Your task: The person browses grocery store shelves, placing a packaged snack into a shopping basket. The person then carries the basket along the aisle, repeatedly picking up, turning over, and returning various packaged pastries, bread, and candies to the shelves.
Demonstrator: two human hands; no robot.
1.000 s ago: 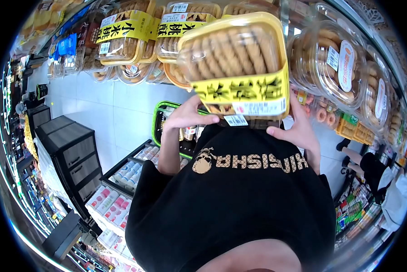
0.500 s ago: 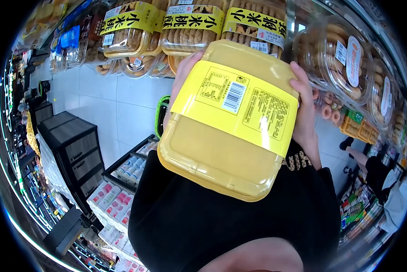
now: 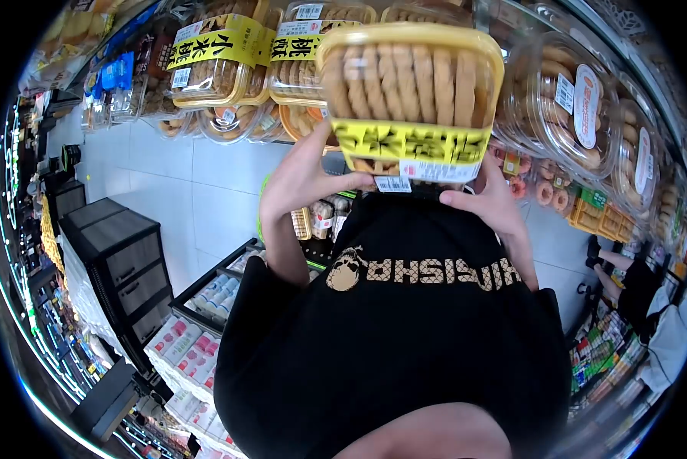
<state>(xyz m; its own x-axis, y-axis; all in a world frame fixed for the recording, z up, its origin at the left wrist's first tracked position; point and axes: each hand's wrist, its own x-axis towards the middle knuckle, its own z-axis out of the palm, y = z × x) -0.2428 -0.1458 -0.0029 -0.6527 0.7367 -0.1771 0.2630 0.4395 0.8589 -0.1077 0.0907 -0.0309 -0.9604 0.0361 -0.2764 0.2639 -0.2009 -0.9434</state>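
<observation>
The left hand clasps a yellow-banded cookie box, raised out front; the right hand clasps its other side, probably cupping underneath. Holding it up seems the step; shifting it calls for even, two-handed support. Clear tubs sit rightward.

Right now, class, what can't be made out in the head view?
Head view:
Held cookie box: underside, facing away.
Left hand and right hand: most fingertips, hidden behind the held cookie box.
Rear cookie box: lower part, covered by the held cookie box.
Barcode sticker: digits too small.
</observation>
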